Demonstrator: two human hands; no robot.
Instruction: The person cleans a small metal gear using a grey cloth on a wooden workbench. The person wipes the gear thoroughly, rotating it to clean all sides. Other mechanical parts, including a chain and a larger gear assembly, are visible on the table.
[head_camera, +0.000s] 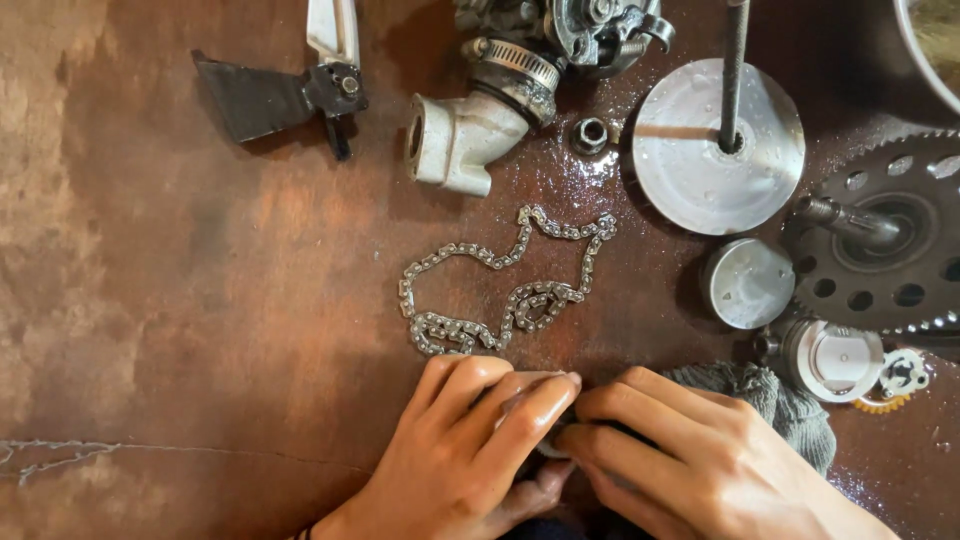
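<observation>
Small part, mostly hidden, pinched between both hands at the near edge of the wet brown surface. Not possible to tell what it was. Left hand curled closed over it, oily fingers bent down. Right hand closed against it, resting on a grey rag. Chain lying loose just beyond, untouched. Round metal discs further off.

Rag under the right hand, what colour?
Grey-green knit rag, seen in the head view.
</observation>
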